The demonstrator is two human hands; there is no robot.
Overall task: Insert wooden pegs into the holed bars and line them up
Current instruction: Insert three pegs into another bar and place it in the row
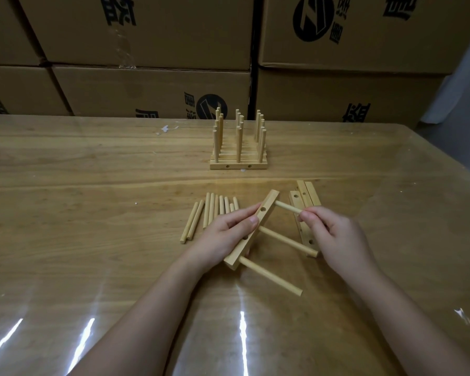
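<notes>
Bar [251, 229]: pale, square-edged wooden strip, held tilted low over the middle of the worktop between the two hands. Round holes show along its upper face, and three pegs stick out of its right side.
Worktop [92, 240]: broad wood-grain boards under a glossy clear film, streaked white with glare at the near edge.
Near peg [272, 276]: smooth round dowel seated in the bar's near end, its free end slanting right and toward the person.
Middle peg [288, 241]: a like dowel seated mid-bar; its free end reaches the spare bars.
Left hand [223, 237]: fingers curled round the bar from the left, thumb pressed on the upper face, gripping it.
Right hand [337, 237]: fingers pinched closed on the outer end of the far peg.
Far peg [288, 207]: its inner end meets the bar's far end; how deep it sits cannot be told.
Loose pegs [212, 213]: about ten dowels lying flat, side by side, just left of the bar and partly behind the left hand.
Spare bars [304, 196]: flat holed strips lying together right of the bar, partly hidden by the right hand.
Finished set [238, 166]: bars laid edge to edge well beyond, with upright pegs in three rows; the front bar shows two side holes.
Boxes [147, 88]: brown cardboard cartons stacked behind the worktop, with black print and taped seams.
</notes>
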